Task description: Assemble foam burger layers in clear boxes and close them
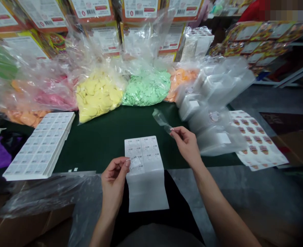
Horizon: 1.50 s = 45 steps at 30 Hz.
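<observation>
A white sheet of small labels (144, 161) hangs over the near edge of the dark green table (102, 137). My left hand (114, 180) pinches a small label (134, 162) lifted off the sheet's left side. My right hand (186, 144) is raised just right of the sheet, its fingers pinched on a small clear plastic bag (161, 120) that sticks up to the left.
A stack of label sheets (40, 145) lies at the left. Big clear bags of yellow (97, 94), green (146, 87), orange (179, 80) and pink pieces (51, 96) line the back. Clear packets (213, 103) and printed sticker sheets (254, 137) sit at the right. Cartons stand behind.
</observation>
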Tool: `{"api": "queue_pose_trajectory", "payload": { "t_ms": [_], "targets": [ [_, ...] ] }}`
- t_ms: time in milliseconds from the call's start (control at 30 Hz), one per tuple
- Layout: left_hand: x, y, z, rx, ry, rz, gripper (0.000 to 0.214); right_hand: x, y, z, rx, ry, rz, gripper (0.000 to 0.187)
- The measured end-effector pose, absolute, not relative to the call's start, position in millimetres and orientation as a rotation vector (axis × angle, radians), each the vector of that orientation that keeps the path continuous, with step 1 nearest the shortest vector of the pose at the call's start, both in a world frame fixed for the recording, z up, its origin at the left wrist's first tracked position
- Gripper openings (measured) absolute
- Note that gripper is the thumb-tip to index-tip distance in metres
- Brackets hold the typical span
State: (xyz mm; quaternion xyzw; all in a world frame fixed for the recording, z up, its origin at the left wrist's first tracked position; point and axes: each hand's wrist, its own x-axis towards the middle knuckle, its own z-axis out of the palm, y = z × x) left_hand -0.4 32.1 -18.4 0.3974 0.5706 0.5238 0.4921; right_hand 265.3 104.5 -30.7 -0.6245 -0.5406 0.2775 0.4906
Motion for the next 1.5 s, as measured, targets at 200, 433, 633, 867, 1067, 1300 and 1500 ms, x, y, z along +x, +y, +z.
{"api": "queue_pose_trajectory", "payload": {
  "t_ms": [200,433,633,867,1067,1300,1500],
  "targets": [
    [18,32,1,1.072,1.304,1.271,0.016,201,52,-21,-1.050,-0.546,1.542,0.028],
    [20,27,-4,1.176,1.308,1.210,0.071,177,37,-27,-1.010,-0.369,1.663,0.029],
    [19,24,-6,1.230,1.347,1.218,0.071,172,31,-17,-0.987,-0.382,1.668,0.031],
    [20,24,-6,1.297,1.430,1.210,0.067,167,26,-20,-1.019,-0.517,1.670,0.033],
    [21,21,-8,1.424,1.478,1.173,0.064,166,22,-21,-1.094,-0.644,1.643,0.040],
    [23,19,-12,1.796,1.666,1.274,0.056,164,20,-20,-1.106,-0.666,1.586,0.041],
    [22,39,-8,1.230,1.232,1.103,0.056,189,10,12,-1.035,-0.714,1.577,0.049]
  ]
}}
